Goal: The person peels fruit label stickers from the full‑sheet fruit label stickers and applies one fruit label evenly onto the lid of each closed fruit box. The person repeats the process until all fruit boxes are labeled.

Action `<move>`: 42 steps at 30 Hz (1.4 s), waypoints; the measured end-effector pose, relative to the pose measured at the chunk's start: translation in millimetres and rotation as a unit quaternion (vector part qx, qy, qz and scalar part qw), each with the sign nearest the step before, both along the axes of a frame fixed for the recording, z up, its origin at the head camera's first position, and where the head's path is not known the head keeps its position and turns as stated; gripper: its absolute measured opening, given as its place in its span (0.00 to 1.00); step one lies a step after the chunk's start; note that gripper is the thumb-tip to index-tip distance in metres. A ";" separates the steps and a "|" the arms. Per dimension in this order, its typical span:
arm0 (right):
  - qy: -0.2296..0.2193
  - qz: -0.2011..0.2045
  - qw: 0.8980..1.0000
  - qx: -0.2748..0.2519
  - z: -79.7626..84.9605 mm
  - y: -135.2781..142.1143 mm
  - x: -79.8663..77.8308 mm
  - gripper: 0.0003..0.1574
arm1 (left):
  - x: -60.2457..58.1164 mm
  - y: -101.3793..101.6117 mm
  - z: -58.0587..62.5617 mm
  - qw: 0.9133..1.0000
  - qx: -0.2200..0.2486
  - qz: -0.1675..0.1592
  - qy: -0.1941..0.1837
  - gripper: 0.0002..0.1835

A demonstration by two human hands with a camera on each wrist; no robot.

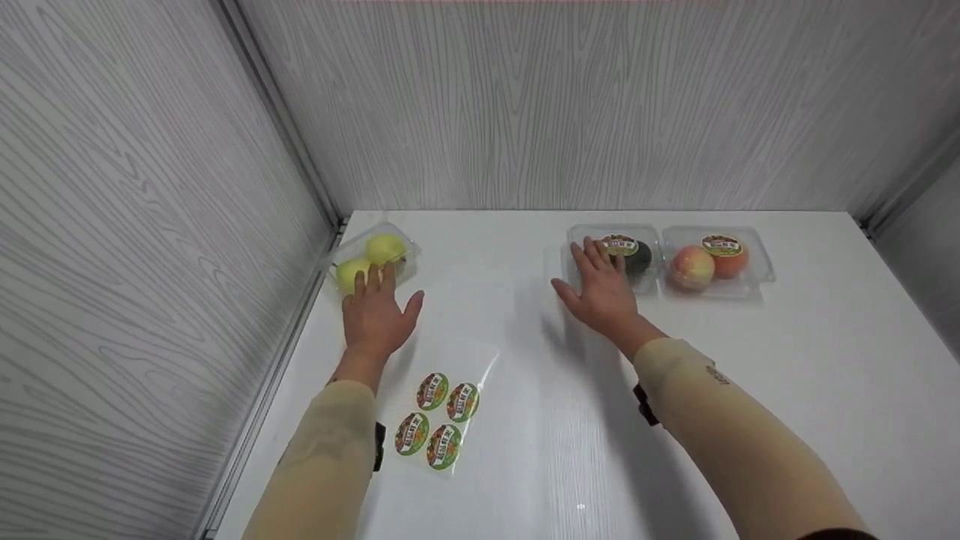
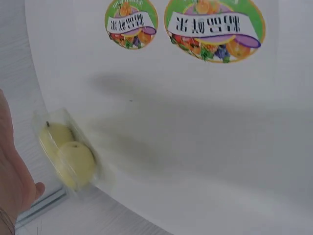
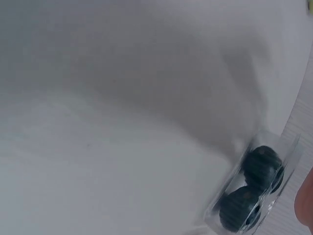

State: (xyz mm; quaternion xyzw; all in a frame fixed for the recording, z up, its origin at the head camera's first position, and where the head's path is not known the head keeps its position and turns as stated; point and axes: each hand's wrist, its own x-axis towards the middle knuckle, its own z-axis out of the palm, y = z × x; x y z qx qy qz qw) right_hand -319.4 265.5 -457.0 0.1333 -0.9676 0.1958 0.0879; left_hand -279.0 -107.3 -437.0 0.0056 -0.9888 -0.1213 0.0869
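Loosely spread hands [image 1: 377, 319] [image 1: 602, 294] near packed fruit [image 1: 385, 248] [image 1: 639, 261]

Yellow pears [image 1: 385, 249], grey wood-grain wall [image 1: 525, 112], seemingly dark-green fruit [image 3: 261, 169]

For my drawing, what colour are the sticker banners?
The banners are white, clearest in the left wrist view.

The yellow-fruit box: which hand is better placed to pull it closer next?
Likely the left hand: it is nearer to the yellow-fruit box, while the right hand is near the dark-fruit box.
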 end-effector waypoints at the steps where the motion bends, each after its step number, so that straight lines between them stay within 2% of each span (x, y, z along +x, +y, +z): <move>1: -0.005 0.002 1.000 0.002 0.8 -6.5 -0.3 0.51 | 2.4 -5.1 0.1 1.000 0.004 0.004 0.002 0.45; 8: -0.011 0.032 0.999 0.029 5.3 -51.0 -1.8 0.51 | 23.7 -40.3 -7.2 0.999 0.026 0.028 0.018 0.44; 13: -0.014 0.051 0.998 0.028 6.4 -80.2 -1.8 0.50 | 38.5 -59.7 -14.4 0.998 0.034 0.047 0.020 0.42; 18: -0.018 0.063 0.997 0.029 6.2 -104.7 -1.6 0.50 | 48.3 -69.4 -17.8 0.997 0.040 0.062 0.023 0.41; 24: -0.035 0.078 0.996 0.033 -0.4 -125.5 3.1 0.49 | 57.7 -69.9 -24.3 0.996 0.045 0.075 0.021 0.41; 27: -0.041 0.076 0.995 0.041 -2.4 -133.1 4.8 0.49 | 60.3 -66.7 -27.3 0.996 0.048 0.075 0.015 0.41; 30: -0.044 0.079 0.995 0.044 -5.8 -147.0 0.0 0.49 | 55.5 -68.7 -31.1 0.996 0.050 0.072 0.012 0.41; 37: -0.065 0.139 0.987 0.041 -11.7 -184.5 -8.9 0.49 | 51.9 -76.1 -36.3 0.996 0.044 0.078 0.004 0.40; 42: -0.070 0.157 0.984 0.046 -12.8 -202.6 -15.4 0.47 | 47.3 -77.0 -38.2 0.996 0.043 0.078 0.005 0.40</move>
